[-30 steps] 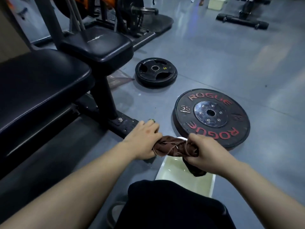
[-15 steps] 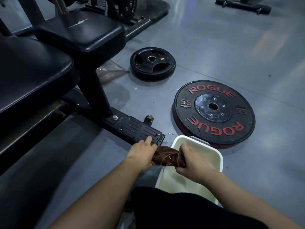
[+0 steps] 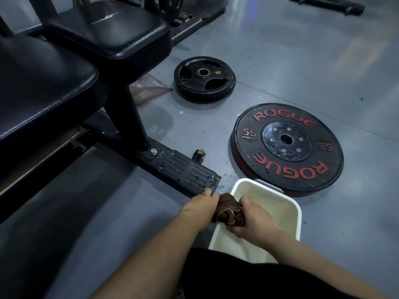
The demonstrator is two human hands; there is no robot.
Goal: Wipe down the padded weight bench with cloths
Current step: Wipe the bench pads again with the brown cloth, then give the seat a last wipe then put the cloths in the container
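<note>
We see the brown cloth (image 3: 227, 209) bunched btwn both hands over the near-left rim of the white tub (image 3: 289, 203) on the floor. Left hand (image 3: 199, 207) & right hand (image 3: 251, 219) each have fingers clamped on it. The bench (image 3: 47, 91) stands far left, its foot (image 3: 187, 171) just beside the left hand. Far right of the tub lies a Rogue plate (image 3: 287, 145); a small plate (image 3: 204, 78) lies farther off.
</note>
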